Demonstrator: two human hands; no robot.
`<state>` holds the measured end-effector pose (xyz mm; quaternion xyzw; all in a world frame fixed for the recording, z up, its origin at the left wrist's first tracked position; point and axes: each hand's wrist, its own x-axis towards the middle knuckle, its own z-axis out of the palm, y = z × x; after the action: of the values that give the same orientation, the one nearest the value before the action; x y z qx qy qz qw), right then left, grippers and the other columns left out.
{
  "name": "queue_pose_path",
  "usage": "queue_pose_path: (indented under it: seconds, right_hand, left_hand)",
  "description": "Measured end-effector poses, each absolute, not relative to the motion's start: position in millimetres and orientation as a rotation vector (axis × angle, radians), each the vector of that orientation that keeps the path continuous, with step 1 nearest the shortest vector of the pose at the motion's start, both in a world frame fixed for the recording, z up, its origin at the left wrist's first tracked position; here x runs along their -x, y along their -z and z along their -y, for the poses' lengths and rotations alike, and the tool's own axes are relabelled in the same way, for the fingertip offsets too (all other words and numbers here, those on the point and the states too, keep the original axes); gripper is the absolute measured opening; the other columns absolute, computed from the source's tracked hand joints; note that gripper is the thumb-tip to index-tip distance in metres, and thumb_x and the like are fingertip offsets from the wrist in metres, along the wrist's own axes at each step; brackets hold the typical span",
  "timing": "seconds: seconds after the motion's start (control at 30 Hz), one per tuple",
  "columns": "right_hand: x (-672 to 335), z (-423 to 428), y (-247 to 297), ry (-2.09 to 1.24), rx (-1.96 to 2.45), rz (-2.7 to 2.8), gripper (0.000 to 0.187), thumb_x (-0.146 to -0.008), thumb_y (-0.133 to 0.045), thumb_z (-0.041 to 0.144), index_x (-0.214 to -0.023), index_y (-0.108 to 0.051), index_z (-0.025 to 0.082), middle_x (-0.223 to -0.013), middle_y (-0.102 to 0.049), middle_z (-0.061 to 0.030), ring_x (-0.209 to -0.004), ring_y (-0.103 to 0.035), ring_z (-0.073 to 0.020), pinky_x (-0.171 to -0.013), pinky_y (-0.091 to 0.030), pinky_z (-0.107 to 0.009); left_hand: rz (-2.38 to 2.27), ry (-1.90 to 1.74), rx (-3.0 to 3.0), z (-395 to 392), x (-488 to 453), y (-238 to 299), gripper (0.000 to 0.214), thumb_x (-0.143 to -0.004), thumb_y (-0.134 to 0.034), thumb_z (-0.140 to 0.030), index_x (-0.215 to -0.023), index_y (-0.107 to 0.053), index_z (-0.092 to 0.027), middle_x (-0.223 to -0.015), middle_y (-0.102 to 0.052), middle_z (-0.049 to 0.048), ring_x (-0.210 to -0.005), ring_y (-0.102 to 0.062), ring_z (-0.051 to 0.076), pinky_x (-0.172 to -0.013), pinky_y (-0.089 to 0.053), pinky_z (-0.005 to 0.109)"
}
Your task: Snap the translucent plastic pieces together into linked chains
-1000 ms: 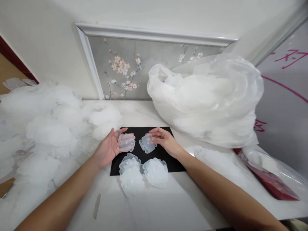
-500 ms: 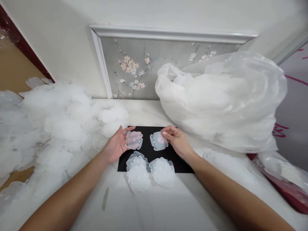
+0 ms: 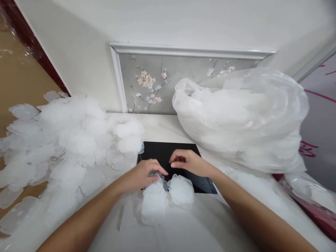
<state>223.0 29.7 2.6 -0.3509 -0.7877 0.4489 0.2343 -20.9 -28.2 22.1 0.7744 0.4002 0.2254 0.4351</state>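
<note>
My left hand (image 3: 145, 174) is curled over the upper edge of the left stack of thin, translucent plastic pieces (image 3: 154, 201). Between its thumb and fingers shows the edge of one clear plastic piece, partly hidden by the fingers. My right hand (image 3: 189, 163) hovers above the black mat (image 3: 157, 151), its fingers bent, thumb and index finger a little apart with nothing between them. Just below it lies the right stack of the same pieces (image 3: 181, 191), overlapping the mat's front edge.
A large heap of translucent pieces (image 3: 76, 140) spreads over the left side, reaching the mat's far left corner. On the right rests a bulging white plastic bag (image 3: 241, 122). Behind stands a wall with a framed flower panel (image 3: 149, 84). Clear wrapping (image 3: 312, 189) lies at far right.
The single piece in my right hand is no longer there. Both hands have come nearer each other and toward the stacks; my left hand has turned from palm up to palm down.
</note>
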Motion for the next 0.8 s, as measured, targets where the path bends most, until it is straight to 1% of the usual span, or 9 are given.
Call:
queue_pose_path:
  seconds: [0.13, 0.2, 0.27, 0.33, 0.43, 0.5, 0.63, 0.73, 0.8]
  right_hand:
    - [-186.3, -49.6, -3.4, -0.95, 0.98, 2.194, 0.009, -0.082, -0.064, 0.023, -0.09, -0.068, 0.021, -0.08, -0.065, -0.002, -0.065, -0.059, -0.0154, -0.063, -0.048, -0.031]
    - [-158.2, -59.0, -2.4, -0.811, 0.851, 2.289, 0.028, -0.082, -0.061, 0.013, -0.108, -0.067, 0.022, -0.108, -0.065, -0.0071, -0.073, -0.063, -0.0162, -0.073, -0.052, -0.034]
    - [-129.9, -67.7, -1.0, -0.642, 0.715, 2.399, 0.05, -0.078, -0.058, 0.002, -0.122, -0.062, 0.026, -0.136, -0.052, -0.0097, -0.092, -0.066, -0.0201, -0.087, -0.051, -0.038]
    - [-108.3, -76.0, 0.2, -0.561, 0.614, 2.495, 0.049, -0.077, -0.057, 0.0, -0.117, -0.066, 0.028, -0.146, -0.045, -0.0076, -0.102, -0.065, -0.0234, -0.093, -0.05, -0.039]
    - [-98.0, -85.7, 0.8, -0.652, 0.507, 2.489, 0.023, -0.087, -0.055, 0.012, -0.098, -0.071, 0.023, -0.126, -0.063, -0.0077, -0.101, -0.067, -0.0231, -0.092, -0.05, -0.037]
    - [-105.6, -87.5, 1.3, -0.767, 0.549, 2.355, 0.018, -0.091, -0.052, 0.02, -0.092, -0.07, 0.021, -0.105, -0.071, -0.0067, -0.094, -0.068, -0.0212, -0.089, -0.051, -0.035]
    - [-137.5, -78.8, 7.0, -0.952, 0.826, 2.085, 0.013, -0.085, -0.059, 0.03, -0.083, -0.066, 0.021, -0.076, -0.069, -0.0015, -0.07, -0.062, -0.0165, -0.072, -0.051, -0.031]
    - [-163.5, -67.6, 17.0, -0.971, 0.948, 1.986, 0.007, -0.075, -0.065, 0.026, -0.079, -0.063, 0.021, -0.077, -0.063, -0.0004, -0.065, -0.056, -0.0141, -0.065, -0.049, -0.029]
    - [-179.5, -60.8, 24.9, -0.971, 1.009, 1.926, 0.014, -0.069, -0.063, 0.02, -0.083, -0.062, 0.021, -0.083, -0.06, -0.0008, -0.064, -0.054, -0.013, -0.063, -0.048, -0.029]
  left_hand:
    - [-1.571, -1.037, -2.017, 6.7, 43.9, -19.6, 0.024, -0.083, -0.051, -0.014, -0.093, -0.07, -0.024, -0.096, -0.06, 0.0082, -0.099, -0.053, 0.029, -0.095, -0.04, 0.045]
    - [-1.791, -1.099, -1.972, -3.8, 63.1, -18.2, 0.028, -0.079, -0.051, -0.01, -0.1, -0.067, -0.02, -0.105, -0.056, 0.0122, -0.109, -0.047, 0.034, -0.102, -0.032, 0.05]
    - [-1.85, -1.084, -1.904, -10.6, 80.3, -15.4, 0.032, -0.076, -0.055, -0.01, -0.104, -0.065, -0.019, -0.107, -0.056, 0.0135, -0.113, -0.044, 0.037, -0.104, -0.027, 0.053]
    - [-1.844, -1.063, -1.871, -13.9, 91.6, -12.1, 0.033, -0.072, -0.06, -0.011, -0.104, -0.065, -0.021, -0.102, -0.058, 0.0119, -0.111, -0.045, 0.038, -0.103, -0.028, 0.053]
    - [-1.828, -1.064, -1.854, -15.7, 95.9, -9.7, 0.035, -0.068, -0.068, -0.014, -0.101, -0.066, -0.023, -0.098, -0.061, 0.0106, -0.11, -0.047, 0.039, -0.102, -0.028, 0.053]
    - [-1.821, -1.075, -1.857, -15.7, 92.6, -11.0, 0.034, -0.067, -0.071, -0.017, -0.101, -0.067, -0.024, -0.099, -0.062, 0.011, -0.111, -0.046, 0.04, -0.104, -0.026, 0.053]
    - [-1.717, -1.207, -1.816, -11.9, 78.0, -17.0, 0.024, -0.07, -0.072, -0.023, -0.094, -0.07, -0.027, -0.09, -0.061, 0.0079, -0.105, -0.05, 0.037, -0.101, -0.032, 0.047]
    - [-1.636, -1.258, -1.667, -5.9, 62.6, -18.1, 0.02, -0.074, -0.069, -0.026, -0.094, -0.07, -0.027, -0.081, -0.06, 0.0033, -0.087, -0.057, 0.029, -0.089, -0.04, 0.04]
    - [-1.55, -1.204, -1.539, -2.2, 51.7, -14.7, 0.015, -0.075, -0.069, -0.031, -0.089, -0.069, -0.024, -0.079, -0.062, 0.0013, -0.076, -0.059, 0.024, -0.079, -0.043, 0.036]
